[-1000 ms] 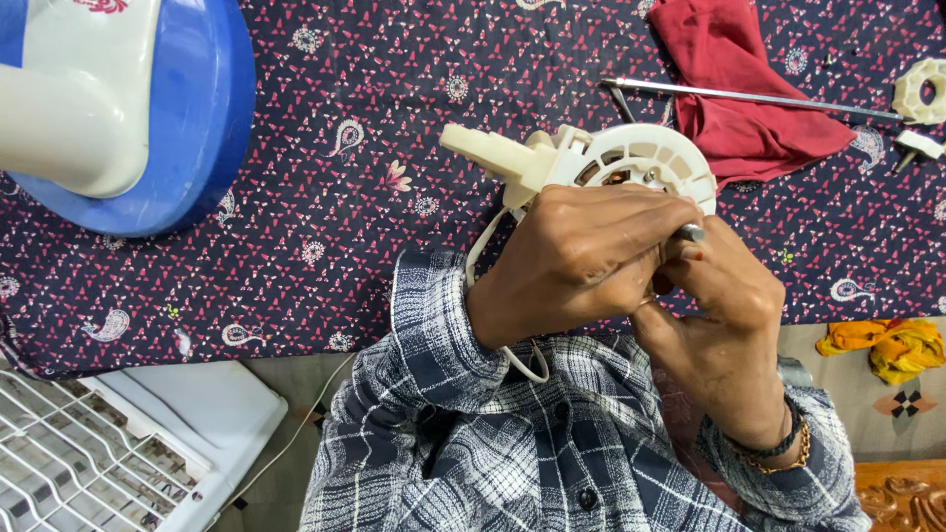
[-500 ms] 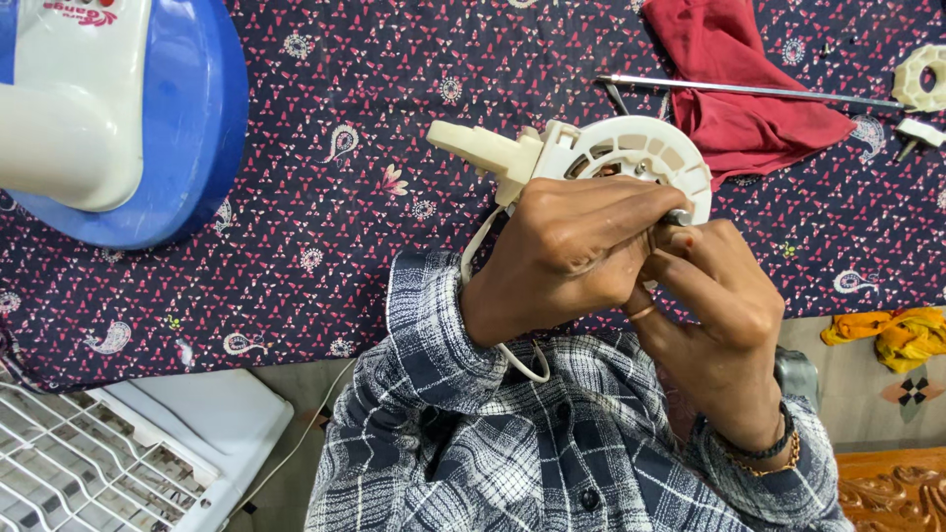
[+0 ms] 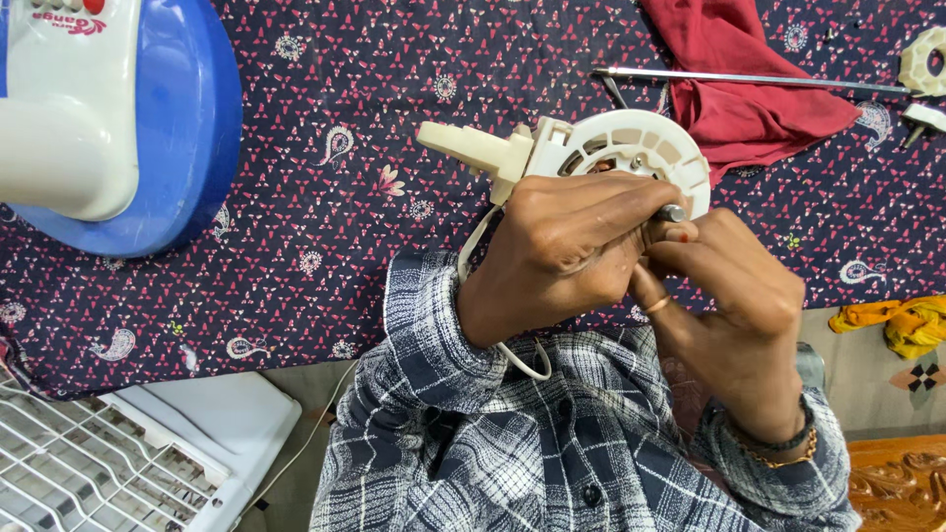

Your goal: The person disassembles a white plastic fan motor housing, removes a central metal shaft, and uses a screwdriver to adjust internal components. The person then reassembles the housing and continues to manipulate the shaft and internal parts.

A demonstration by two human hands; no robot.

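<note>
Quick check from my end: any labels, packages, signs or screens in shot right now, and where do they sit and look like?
Printed mark: top left, on the white fan body over its blue base; small red lettering, cut by the frame edge.
Red button: beside that mark; only its lower part shows.
No packages, signs or screens in view; the white round part in the hands shows no label.

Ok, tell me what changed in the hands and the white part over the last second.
Very little. The left hand and right hand keep their grip on the round white plastic part, fingertips meeting at its small metal shaft. The whole cluster drifted slightly left in the view, along with the cloth, so that is probably the camera. The blue and white fan base, red cloth and metal rod stayed put on the patterned cloth.
</note>
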